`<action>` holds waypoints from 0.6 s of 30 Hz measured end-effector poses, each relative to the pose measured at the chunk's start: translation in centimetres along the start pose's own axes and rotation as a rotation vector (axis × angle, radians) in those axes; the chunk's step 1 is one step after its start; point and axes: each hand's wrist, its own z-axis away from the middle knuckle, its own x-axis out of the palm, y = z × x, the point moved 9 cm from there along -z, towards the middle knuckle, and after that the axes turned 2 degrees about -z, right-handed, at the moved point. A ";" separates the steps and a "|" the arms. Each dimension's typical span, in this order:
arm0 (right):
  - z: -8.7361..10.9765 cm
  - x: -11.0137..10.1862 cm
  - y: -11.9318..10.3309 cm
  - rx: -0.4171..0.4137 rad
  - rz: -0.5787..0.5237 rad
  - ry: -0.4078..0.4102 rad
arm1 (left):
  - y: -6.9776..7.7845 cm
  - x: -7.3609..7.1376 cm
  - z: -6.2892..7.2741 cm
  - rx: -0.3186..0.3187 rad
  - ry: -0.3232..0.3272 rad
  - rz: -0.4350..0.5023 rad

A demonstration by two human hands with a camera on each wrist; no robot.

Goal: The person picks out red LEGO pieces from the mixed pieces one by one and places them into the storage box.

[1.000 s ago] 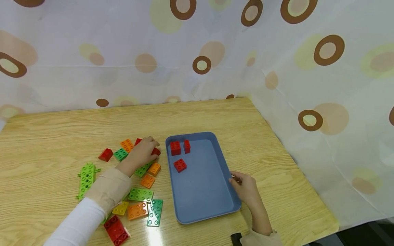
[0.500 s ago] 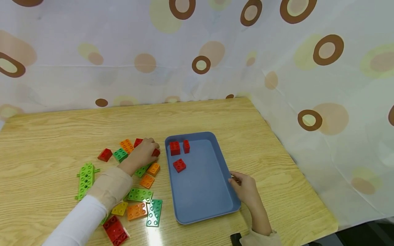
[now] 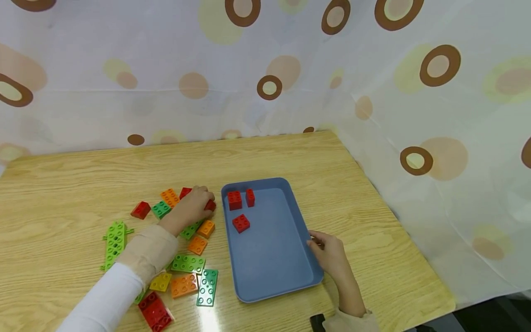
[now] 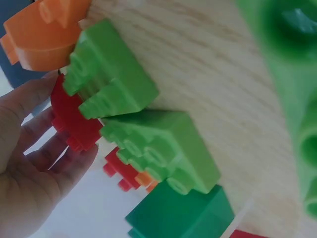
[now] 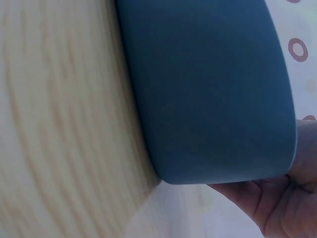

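Observation:
My left hand [image 3: 188, 210] reaches over the pile of toy building bricks and grips a red brick [image 3: 210, 205] near the tray's left side. In the left wrist view, the thumb and fingers lie around that red brick [image 4: 74, 116], close to two light green bricks [image 4: 163, 144]. A shallow blue tray [image 3: 274, 263] holds three red bricks [image 3: 241, 223] toward its far left corner. At the tray's right edge, my right hand [image 3: 332, 256] pinches the rim. The right wrist view shows the tray's outer wall [image 5: 208, 99] with part of that hand behind it.
Orange, green, yellow and red bricks lie around the left forearm, including an orange brick [image 3: 184, 285] and a dark green one [image 3: 207, 287]. A long light green piece [image 3: 115, 244] lies farther left. A patterned cloth [image 3: 166, 69] stands behind the wooden table [image 3: 290, 152].
The head view has shifted very slightly. Both hands, the tray and the bricks keep their places; the left hand's hold on the red brick looks the same.

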 end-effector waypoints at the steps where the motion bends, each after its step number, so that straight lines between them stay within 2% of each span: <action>1: 0.0 0.0 0.0 -0.002 0.001 0.000 | 0.1 -0.1 0.0 0.006 0.010 -0.004; 9: -0.1 0.1 -0.2 0.000 0.008 -0.001 | 1.1 -1.9 0.2 0.007 0.029 0.007; 14: 0.0 0.1 -0.3 0.001 0.009 -0.001 | 3.3 -3.7 0.2 0.044 0.050 -0.013; 18: -0.1 0.0 -0.3 -0.005 0.011 -0.004 | 5.6 -4.3 0.3 0.078 0.032 -0.026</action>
